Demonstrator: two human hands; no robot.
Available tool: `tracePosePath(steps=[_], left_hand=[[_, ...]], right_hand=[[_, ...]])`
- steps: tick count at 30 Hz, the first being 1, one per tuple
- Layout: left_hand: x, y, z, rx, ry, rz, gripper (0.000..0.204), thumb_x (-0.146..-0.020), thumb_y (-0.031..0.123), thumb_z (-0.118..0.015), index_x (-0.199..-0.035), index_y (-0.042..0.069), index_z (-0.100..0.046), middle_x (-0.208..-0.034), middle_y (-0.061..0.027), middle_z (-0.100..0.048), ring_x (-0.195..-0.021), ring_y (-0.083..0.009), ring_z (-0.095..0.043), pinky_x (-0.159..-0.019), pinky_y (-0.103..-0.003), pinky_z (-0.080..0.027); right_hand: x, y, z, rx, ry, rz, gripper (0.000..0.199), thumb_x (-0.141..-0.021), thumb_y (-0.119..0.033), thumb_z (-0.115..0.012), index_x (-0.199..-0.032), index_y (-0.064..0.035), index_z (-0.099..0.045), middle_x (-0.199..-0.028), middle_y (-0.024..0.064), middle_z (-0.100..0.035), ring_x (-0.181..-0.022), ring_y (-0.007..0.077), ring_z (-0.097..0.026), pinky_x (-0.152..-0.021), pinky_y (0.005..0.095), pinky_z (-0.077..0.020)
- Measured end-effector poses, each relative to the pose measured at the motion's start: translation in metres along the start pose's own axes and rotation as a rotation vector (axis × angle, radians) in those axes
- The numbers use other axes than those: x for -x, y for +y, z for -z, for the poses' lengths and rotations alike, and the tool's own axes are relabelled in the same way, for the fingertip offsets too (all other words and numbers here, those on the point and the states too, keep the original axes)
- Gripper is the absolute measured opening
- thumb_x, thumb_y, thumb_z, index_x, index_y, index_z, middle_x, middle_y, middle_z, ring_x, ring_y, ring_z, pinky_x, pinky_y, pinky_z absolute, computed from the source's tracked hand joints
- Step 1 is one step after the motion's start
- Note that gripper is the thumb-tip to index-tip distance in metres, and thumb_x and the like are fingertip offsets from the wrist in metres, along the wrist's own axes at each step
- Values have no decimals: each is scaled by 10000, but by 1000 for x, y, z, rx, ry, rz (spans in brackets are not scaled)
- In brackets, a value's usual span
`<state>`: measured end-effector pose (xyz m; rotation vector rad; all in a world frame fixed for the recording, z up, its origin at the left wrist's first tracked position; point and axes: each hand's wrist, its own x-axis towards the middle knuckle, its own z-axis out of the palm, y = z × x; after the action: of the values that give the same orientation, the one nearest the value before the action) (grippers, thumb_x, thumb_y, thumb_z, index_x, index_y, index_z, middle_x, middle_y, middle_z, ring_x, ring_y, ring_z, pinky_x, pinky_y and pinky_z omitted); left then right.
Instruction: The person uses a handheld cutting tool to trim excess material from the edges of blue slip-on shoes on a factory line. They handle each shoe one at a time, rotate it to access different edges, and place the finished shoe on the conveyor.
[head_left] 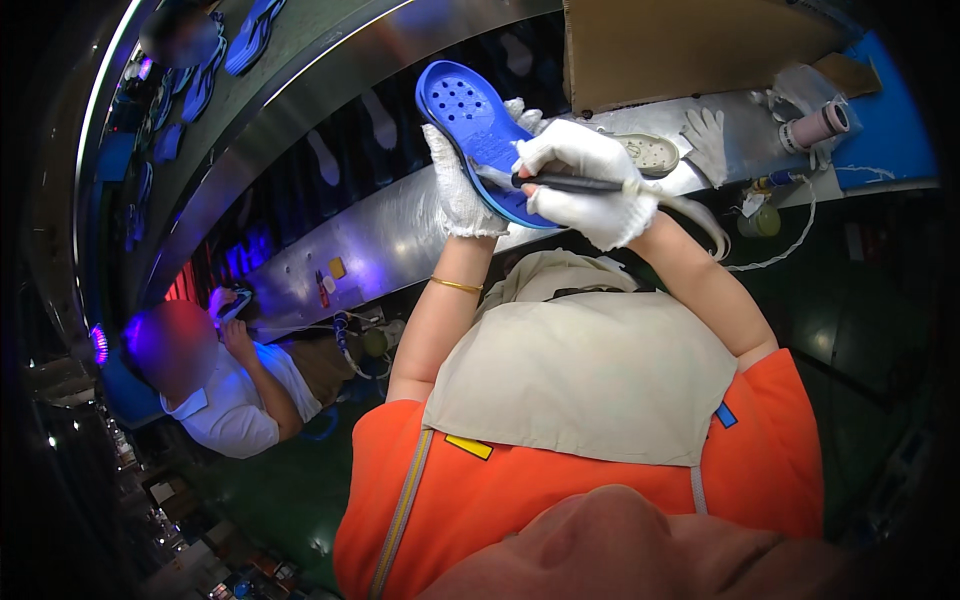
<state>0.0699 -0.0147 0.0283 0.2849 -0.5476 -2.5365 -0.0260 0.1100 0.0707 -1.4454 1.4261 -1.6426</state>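
Note:
A blue shoe sole with a cluster of holes at its upper end is held up over the metal bench. My left hand, in a white knit glove, grips it from below, thumb along the left edge and fingertips showing past the far right edge. My gloved right hand, with some fingertips bare, is closed around a black-handled brush. Its pale tip rests over the lower half of the sole; whether it touches I cannot tell. A pale tube trails from beyond the handle's rear end.
A light beige sole and a white glove lie on the bench, near a pink tumbler. A cardboard box stands behind. Blue soles ride a conveyor at upper left. A co-worker sits at left.

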Motion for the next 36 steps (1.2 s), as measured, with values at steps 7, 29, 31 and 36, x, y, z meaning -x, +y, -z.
tracePosePath(steps=[7,29,31,36], left_hand=[[-7,10,3,-16,21,-69,880,-834,753,-382,-1278,0,-481,-1180,-180,-596,-1104,-344,-567,-1023,-479,-426],[-2,16,-15,9,-150,-85,951,-818,776,-355,-1434,52,-332,-1398,-222,-421,-1258,-432,-426,-1102,-551,-292],[-2,20,-14,-25,-182,-68,939,-831,767,-335,-1432,45,-333,-1387,-237,-426,-1254,-431,-432,-1094,-542,-311],[-6,29,-15,-79,-217,-10,916,-849,755,-296,-1419,41,-358,-1350,-256,-462,-1197,-428,-495,-1034,-531,-396]], right_hand=[[4,-3,-4,200,34,114,190,-700,8,-703,-870,-49,-639,-840,63,-636,-776,179,-630,-721,289,-512],[6,0,2,-113,-37,-92,121,-817,25,-639,-918,-16,-586,-981,83,-611,-881,109,-584,-802,254,-489],[4,1,6,-210,-66,-174,117,-814,34,-631,-913,-16,-592,-997,86,-609,-883,107,-581,-803,256,-487],[-4,3,15,-241,-15,-73,121,-789,46,-628,-892,-10,-599,-1002,77,-614,-887,113,-580,-808,267,-488]])
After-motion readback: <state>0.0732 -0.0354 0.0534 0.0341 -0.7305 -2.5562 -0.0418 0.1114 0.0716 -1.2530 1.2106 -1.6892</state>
